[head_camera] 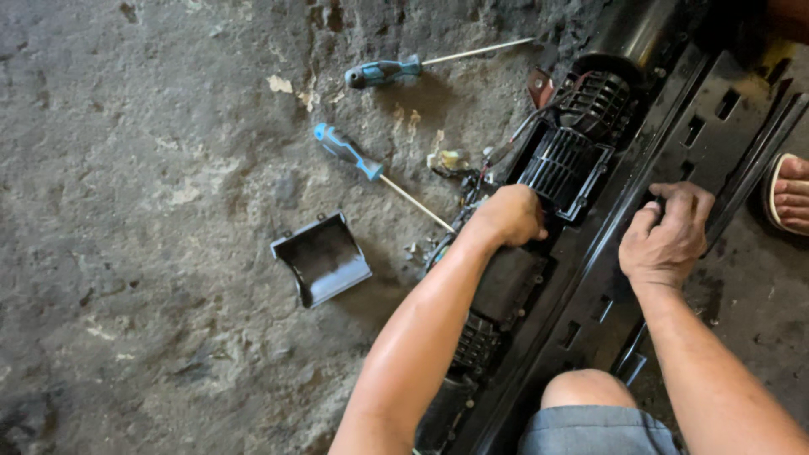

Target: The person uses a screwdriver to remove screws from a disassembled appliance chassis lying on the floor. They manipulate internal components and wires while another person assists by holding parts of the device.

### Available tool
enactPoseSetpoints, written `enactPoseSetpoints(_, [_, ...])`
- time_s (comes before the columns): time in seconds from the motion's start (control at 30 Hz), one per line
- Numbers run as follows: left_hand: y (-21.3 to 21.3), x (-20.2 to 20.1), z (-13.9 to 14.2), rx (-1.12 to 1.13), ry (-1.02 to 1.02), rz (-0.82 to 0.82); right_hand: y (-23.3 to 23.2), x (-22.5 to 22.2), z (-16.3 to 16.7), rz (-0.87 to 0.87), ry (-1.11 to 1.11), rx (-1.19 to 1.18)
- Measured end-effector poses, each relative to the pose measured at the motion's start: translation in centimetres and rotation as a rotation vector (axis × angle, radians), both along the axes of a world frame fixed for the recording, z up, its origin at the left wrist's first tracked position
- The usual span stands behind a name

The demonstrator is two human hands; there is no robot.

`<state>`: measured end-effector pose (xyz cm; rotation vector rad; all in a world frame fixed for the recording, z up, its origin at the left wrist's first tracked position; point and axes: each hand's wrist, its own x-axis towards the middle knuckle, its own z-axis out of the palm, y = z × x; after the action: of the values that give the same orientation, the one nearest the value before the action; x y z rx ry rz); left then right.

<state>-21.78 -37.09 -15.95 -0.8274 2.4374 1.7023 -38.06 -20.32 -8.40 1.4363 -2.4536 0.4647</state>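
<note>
- We see no pkgs or labels; a small yellowish tag (452,157) lies just beyond the left hand, among wires.
- Left hand (511,216): curled tight, gripping the black vent grille (560,168) at its near edge.
- Right hand (667,236): fingers bent, half closed, pressing on the long black panel (640,160); holds nothing we can see.
- Two blue screwdrivers (347,152) on the floor, left of the left hand, w/ a curved black cover (322,258) nearer us.
</note>
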Motion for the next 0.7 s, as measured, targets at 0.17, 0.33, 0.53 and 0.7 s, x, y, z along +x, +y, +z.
enactPoseSetpoints(0.17, [-0.4, 0.0, -1.4, 0.153, 0.125, 0.027, -0.3, 0.3, 0.4, -0.019, -0.06, 0.004])
enactPoseSetpoints(0.33, [-0.4, -0.3, -1.4, 0.166, 0.042, -0.026, -0.2, 0.6, 0.6, -0.016, -0.044, -0.033])
enactPoseSetpoints(0.53, [-0.3, -0.5, -0.3, -0.036, -0.119, -0.03, -0.6, 0.8, 0.9, -0.006, -0.034, -0.044])
enactPoseSetpoints(0.7, [0.2, -0.4, -0.5, -0.096, -0.103, -0.061, -0.7, 0.7, 1.0, 0.011, -0.02, -0.046])
